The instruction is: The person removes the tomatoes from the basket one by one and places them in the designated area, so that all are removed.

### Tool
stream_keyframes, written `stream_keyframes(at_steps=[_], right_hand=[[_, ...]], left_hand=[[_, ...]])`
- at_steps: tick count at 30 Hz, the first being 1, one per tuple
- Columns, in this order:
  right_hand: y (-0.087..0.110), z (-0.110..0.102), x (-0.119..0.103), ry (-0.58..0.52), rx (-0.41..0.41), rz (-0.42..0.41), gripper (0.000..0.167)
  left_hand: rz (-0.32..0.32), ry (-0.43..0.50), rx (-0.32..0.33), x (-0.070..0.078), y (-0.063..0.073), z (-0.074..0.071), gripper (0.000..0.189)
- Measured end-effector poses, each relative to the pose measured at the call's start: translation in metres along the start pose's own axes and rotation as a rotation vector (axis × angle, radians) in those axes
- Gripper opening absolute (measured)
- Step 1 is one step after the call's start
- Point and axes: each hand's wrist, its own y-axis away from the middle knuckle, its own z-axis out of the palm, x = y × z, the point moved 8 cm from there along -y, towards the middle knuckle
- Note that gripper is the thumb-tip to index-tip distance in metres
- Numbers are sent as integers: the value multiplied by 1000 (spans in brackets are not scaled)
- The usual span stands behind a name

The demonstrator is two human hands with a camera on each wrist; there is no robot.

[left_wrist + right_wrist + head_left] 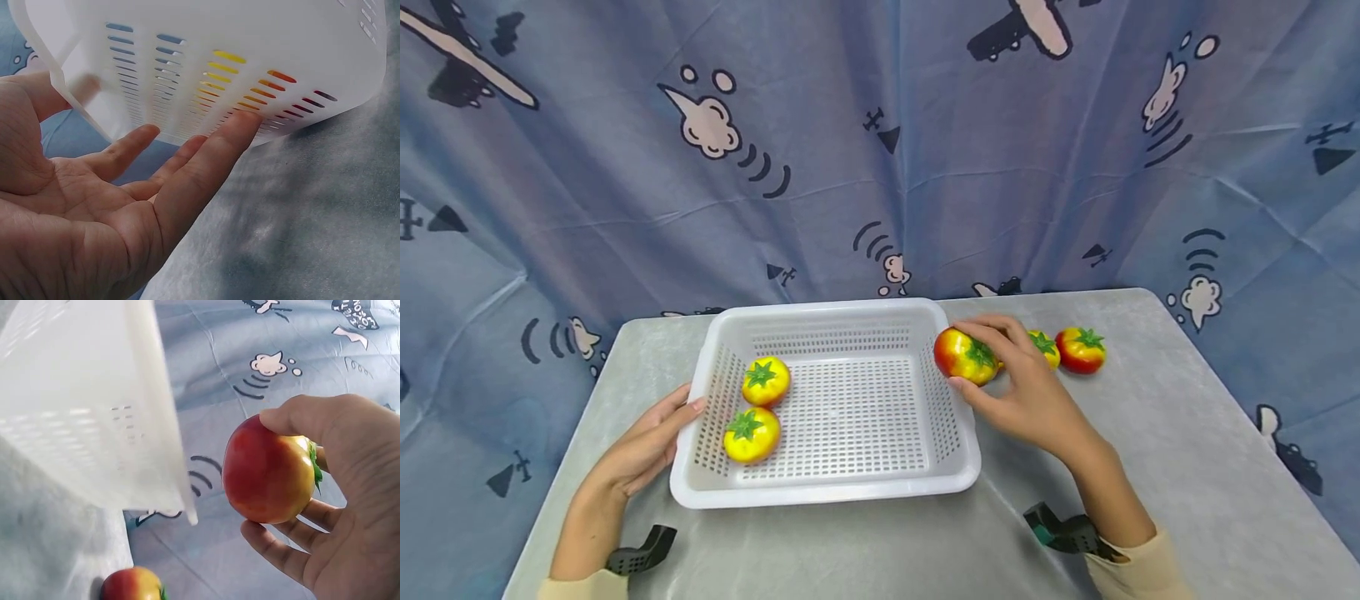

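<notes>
A white plastic basket (842, 492) with slotted walls stands on the table. My left hand (643, 442) grips its left side, thumb over the rim and fingers against the outside wall (300, 56). Inside, at the left, lie two yellow tomatoes with green leafy tops, one tomato (766, 382) behind the other tomato (751, 437). My right hand (1033, 392) holds a red and yellow tomato (958, 354) between thumb and fingers, beside the basket's right rim. In the right wrist view that tomato (265, 475) is clear of the basket wall (94, 425).
Right of the basket, a red and yellow tomato (1081, 350) lies on the grey table (1165, 417). Next to it another tomato (1045, 346) is partly hidden behind my right hand. A blue patterned curtain (820, 150) hangs along the table's back edge.
</notes>
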Motion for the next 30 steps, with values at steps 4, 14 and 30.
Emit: stream_keyframes(at_steps=[4,14,30], right_hand=[[9,-4,12,8,12,45,67],[25,-7,42,15,71,85,68],[21,9,76,80,-24,138,66]], left_hand=[[5,1,-9,0,0,1,72],[-1,-2,-7,0,0,0,72],[13,2,-21,1,0,0,71]])
